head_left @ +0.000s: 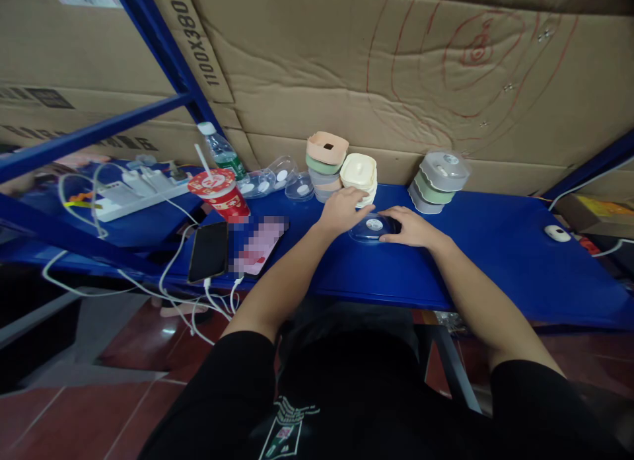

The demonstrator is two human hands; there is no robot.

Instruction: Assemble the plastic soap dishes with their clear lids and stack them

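A clear plastic lid (365, 230) with a round white sticker lies on the blue table in front of me. My right hand (412, 227) grips its right edge, the thumb at the near side and the fingers at the far side. My left hand (343, 211) is just left of the lid, fingers stretched forward at the front of a stack of cream plastic containers (358, 171); whether they touch it I cannot tell. Beside that stands a stack of peach, green and grey containers (327, 147). Several more clear lids (300, 188) lie further left.
Another container stack, green and grey with a clear top (440, 180), stands back right. To the left are a red cup with a straw (220, 194), a bottle (222, 151), two phones (208, 252), cables and a power strip (143, 194). A small white device (557, 233) lies far right.
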